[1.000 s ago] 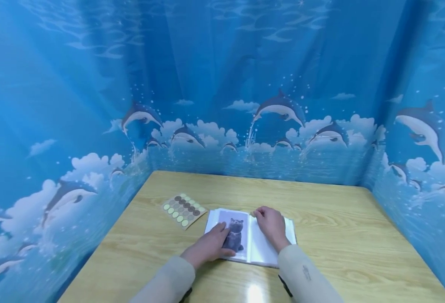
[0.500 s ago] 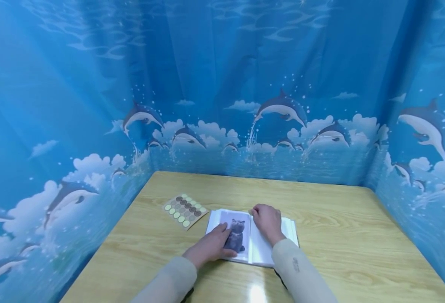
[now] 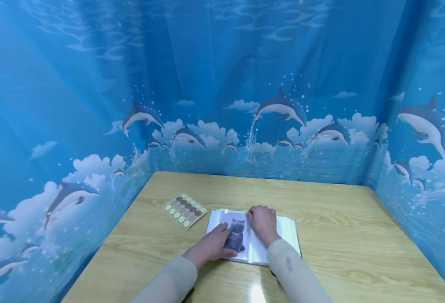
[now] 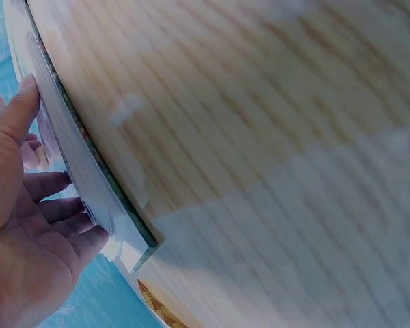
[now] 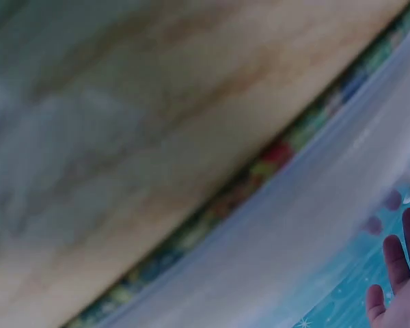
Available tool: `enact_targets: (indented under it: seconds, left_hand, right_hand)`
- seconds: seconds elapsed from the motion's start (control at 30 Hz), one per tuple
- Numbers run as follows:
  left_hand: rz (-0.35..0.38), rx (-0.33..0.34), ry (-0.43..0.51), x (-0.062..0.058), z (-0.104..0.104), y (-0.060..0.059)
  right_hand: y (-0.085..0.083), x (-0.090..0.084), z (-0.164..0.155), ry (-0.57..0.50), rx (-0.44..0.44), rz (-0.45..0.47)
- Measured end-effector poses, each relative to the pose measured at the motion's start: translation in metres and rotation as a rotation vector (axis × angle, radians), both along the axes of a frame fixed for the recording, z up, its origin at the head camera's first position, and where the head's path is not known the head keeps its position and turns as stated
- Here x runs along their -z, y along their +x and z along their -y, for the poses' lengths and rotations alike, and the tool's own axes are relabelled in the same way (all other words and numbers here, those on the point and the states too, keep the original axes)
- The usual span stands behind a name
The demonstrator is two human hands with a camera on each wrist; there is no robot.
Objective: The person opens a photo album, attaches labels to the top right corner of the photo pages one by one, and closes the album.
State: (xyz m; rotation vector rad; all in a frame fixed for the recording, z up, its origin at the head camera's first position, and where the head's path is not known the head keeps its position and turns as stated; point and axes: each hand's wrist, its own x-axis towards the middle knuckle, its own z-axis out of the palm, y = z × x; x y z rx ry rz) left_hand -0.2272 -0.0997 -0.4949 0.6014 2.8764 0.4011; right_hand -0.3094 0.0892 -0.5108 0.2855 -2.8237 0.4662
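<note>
On the wooden worktop, near its front edge, we see an open photo album lying flat, with a picture of a grey cat showing on its left-hand page; the left hand rests on that page beside the cat picture, its fingers stretched out flat and pressing down, grasping nothing; the right hand lies on the right-hand page close to the spine, and its fingers look bent at the upper edge of the pages, though we cannot tell whether they pinch a leaf; from the left wrist view the left hand's fingers lie against the album's stacked clear sleeves; a sheet of round stickers in green and brown sits just left of the album, apart from it; blue dolphin-print curtains wall in the worktop on three sides.
</note>
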Motion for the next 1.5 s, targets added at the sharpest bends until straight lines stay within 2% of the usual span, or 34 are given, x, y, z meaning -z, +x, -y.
enact_targets:
  seconds: [0.5,0.93,1.1,1.33,1.5]
  left_hand:
    - [0.009,-0.010,0.006,0.001,0.000,-0.002]
    - [0.030,-0.020,0.002,-0.004,-0.002,-0.001]
    - [0.028,-0.011,0.004,-0.005,-0.002,-0.001]
    - [0.031,-0.023,0.001,-0.003,-0.001,-0.002]
    - [0.020,-0.012,-0.005,-0.001,-0.001,-0.002]
  right_hand:
    - [0.008,0.004,0.005,0.097,-0.090,-0.027]
    - [0.027,0.012,-0.004,0.204,-0.203,-0.028]
    - [0.035,0.011,-0.007,0.207,-0.229,0.013]
    - [0.040,0.007,-0.006,0.209,-0.234,0.153]
    - [0.045,0.003,-0.004,0.243,-0.233,0.195]
